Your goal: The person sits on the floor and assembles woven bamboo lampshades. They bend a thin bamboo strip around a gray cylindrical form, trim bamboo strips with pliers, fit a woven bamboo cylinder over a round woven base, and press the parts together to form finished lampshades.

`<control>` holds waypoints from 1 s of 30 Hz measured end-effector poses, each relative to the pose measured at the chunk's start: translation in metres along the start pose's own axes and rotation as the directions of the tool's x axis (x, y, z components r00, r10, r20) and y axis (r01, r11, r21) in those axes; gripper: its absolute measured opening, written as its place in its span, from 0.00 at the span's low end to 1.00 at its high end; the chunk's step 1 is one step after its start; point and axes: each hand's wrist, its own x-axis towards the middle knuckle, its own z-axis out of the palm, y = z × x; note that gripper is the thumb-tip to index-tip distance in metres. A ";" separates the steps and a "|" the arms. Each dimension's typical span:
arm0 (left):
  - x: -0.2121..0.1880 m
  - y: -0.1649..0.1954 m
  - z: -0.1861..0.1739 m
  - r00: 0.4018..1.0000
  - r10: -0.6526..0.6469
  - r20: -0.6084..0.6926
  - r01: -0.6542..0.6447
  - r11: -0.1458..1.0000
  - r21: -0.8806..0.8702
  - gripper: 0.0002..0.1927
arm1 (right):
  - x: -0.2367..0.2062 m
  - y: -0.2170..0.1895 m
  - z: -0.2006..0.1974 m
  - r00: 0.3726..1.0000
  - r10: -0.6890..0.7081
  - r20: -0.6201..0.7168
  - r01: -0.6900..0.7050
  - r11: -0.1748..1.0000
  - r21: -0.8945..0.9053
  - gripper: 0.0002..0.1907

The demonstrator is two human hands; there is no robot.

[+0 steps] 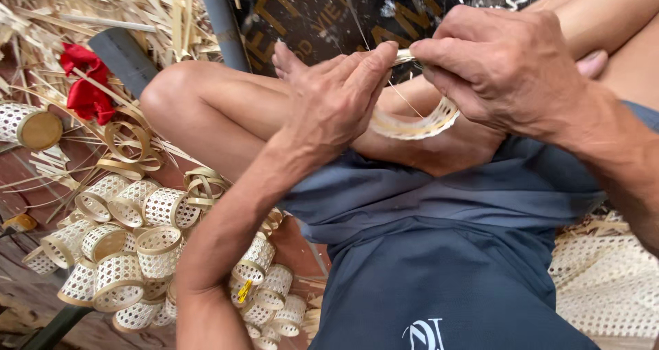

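From the head view, you've got a small woven ring [419, 123] pinched between both hands, held up over your crossed legs, probably so the rim sits close to your eyes and braced against nothing but your fingers. Your right hand [504, 65] is clamped over the top of the ring, thumb and forefinger squeezing the rim. Your left hand [336, 92] comes in from the other side, fingertips closed on the same stretch of rim, right up against the right-hand grip, looks like you're steadying a thin strip there. The ring itself is pale cane in an open lattice, flat band edging, springy looking.

Below and left of your grip there's a heap of finished woven cylinders [137, 247], same honeycomb mesh with smooth tan rims, tipped every which way. Further out from the left hand: loose coiled strips [130, 147], a red cloth [86, 82], and a mess of split bamboo slivers [158, 14]. A sheet of woven mesh [604, 281] lies under your right forearm.
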 end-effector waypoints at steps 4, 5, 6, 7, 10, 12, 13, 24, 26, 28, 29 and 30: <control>-0.001 -0.001 0.016 0.998 -0.038 -0.055 0.040 0.998 0.039 0.14 | 0.007 0.000 0.018 0.990 -0.018 -0.141 0.010 0.998 -0.055 0.08; -0.002 -0.002 0.019 0.999 -0.033 -0.041 0.035 0.999 0.041 0.15 | 0.005 0.000 0.023 0.988 -0.018 -0.156 0.003 0.995 -0.098 0.08; -0.005 -0.002 0.020 0.999 -0.011 -0.036 0.013 0.998 0.060 0.15 | 0.003 0.001 0.027 0.985 -0.043 -0.167 0.020 0.990 -0.137 0.07; -0.009 -0.001 0.021 0.999 0.011 -0.030 -0.008 0.997 0.076 0.14 | -0.001 0.000 0.031 0.982 -0.066 -0.176 0.035 0.984 -0.175 0.07; -0.014 0.000 0.026 0.997 0.017 -0.071 -0.014 0.999 0.039 0.13 | -0.011 0.005 0.038 0.988 -0.104 -0.117 0.072 0.966 -0.250 0.07; -0.014 0.000 0.029 0.991 0.013 -0.136 -0.010 1.000 0.026 0.13 | -0.015 0.009 0.040 0.987 -0.135 -0.082 0.106 0.952 -0.286 0.06; -0.014 0.000 0.031 0.985 0.012 -0.170 -0.006 0.999 0.034 0.14 | -0.015 0.011 0.040 0.985 -0.154 -0.075 0.125 0.947 -0.297 0.05; -0.016 0.004 0.026 0.984 -0.079 -0.157 0.017 0.932 -0.363 0.25 | -0.014 0.001 0.026 0.986 -0.117 -0.115 0.112 0.992 -0.053 0.15; -0.017 0.003 0.028 0.991 -0.048 -0.125 -0.017 0.882 -0.471 0.31 | -0.015 -0.002 0.026 0.976 -0.156 -0.151 0.149 0.987 -0.058 0.14; -0.017 0.005 0.035 0.997 -0.040 -0.069 0.003 0.884 -0.467 0.28 | -0.014 -0.004 0.026 0.971 -0.183 -0.156 0.175 0.983 -0.064 0.14; -0.018 0.008 0.038 0.999 -0.033 -0.038 0.011 0.885 -0.466 0.26 | -0.014 -0.006 0.026 0.968 -0.191 -0.161 0.183 0.981 -0.068 0.14; -0.018 0.010 0.041 0.998 -0.038 -0.051 0.012 0.895 -0.446 0.26 | -0.013 -0.007 0.026 0.972 -0.170 -0.163 0.158 0.984 -0.080 0.14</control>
